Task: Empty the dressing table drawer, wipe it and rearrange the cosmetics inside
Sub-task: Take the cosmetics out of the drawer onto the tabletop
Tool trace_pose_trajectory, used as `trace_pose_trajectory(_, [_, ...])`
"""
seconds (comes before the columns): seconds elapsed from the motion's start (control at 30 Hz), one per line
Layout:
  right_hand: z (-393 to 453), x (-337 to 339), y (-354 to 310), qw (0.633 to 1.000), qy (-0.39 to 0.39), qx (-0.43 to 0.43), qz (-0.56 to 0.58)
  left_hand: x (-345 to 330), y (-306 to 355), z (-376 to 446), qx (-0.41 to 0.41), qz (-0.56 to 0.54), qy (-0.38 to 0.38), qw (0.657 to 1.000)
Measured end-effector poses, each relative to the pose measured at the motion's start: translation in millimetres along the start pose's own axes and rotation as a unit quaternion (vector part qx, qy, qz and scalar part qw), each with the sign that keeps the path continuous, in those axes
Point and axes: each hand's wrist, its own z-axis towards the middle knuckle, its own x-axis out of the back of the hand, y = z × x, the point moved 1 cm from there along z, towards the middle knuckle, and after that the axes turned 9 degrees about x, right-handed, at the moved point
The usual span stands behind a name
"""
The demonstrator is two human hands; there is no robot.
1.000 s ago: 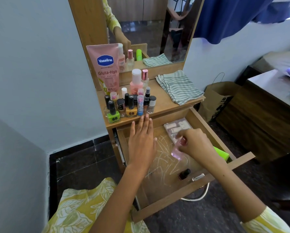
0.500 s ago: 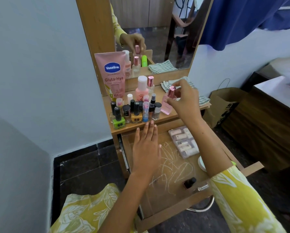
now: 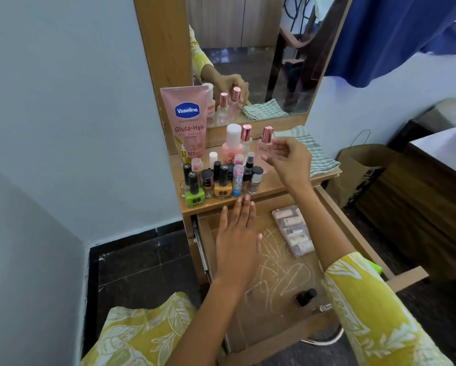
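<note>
The wooden drawer (image 3: 409, 277) is pulled out, its bottom marked with white scribbles. My left hand (image 3: 237, 239) lies flat on the drawer bottom at the back left, fingers straight. My right hand (image 3: 287, 157) is up at the dressing table top, thumb and fingers pinching the right side of a pink bottle (image 3: 264, 150) with a rose-gold cap, which stands upright beside the other cosmetics. In the drawer lie a clear case of small tubes (image 3: 293, 229), a small dark bottle (image 3: 304, 297) and a green item (image 3: 376, 268), mostly hidden by my sleeve.
On the top stand a pink Vaseline tube (image 3: 188, 122), several nail polish bottles (image 3: 216, 183) and taller pink bottles (image 3: 232, 146). A striped cloth (image 3: 316, 154) lies at the right. The mirror (image 3: 261, 56) rises behind. A paper bag (image 3: 361, 167) and wooden furniture (image 3: 419, 207) stand right.
My right hand lifted the pink bottle out of the drawer and set it upright on the top, right of the other bottles. My left hand stayed flat in the drawer.
</note>
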Motion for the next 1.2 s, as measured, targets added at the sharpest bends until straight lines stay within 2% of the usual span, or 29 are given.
trace_pose_trajectory(0.13, [6.0,-9.1,1.8,1.000,-0.006,0.014,0.009,-4.6,-0.6,0.7,0.007,0.022,0.011,1.000])
trace_pose_trajectory(0.3, [13.8,-13.4,2.4,0.996,-0.038,0.000,0.076,-7.7,-1.4,0.9,0.005,0.034,0.033,0.999])
trace_pose_trajectory(0.73, [19.4,-28.2,-2.0,0.973,-0.168,0.004,0.160,-5.6,-0.2,-0.3,0.009,0.040,0.015,0.999])
trace_pose_trajectory(0.93, [18.9,-28.2,0.1,0.971,-0.163,-0.012,0.173,-6.3,0.1,0.8,0.012,0.041,0.011,0.999])
trace_pose_trajectory(1.07, [15.6,-20.3,1.1,0.974,-0.175,-0.018,0.142,-3.2,0.1,-0.2,0.009,0.037,0.004,0.999])
trace_pose_trajectory(1.2, [-8.4,10.6,5.9,0.991,-0.114,-0.043,0.063,0.9,-0.5,-0.8,0.003,0.027,-0.010,1.000])
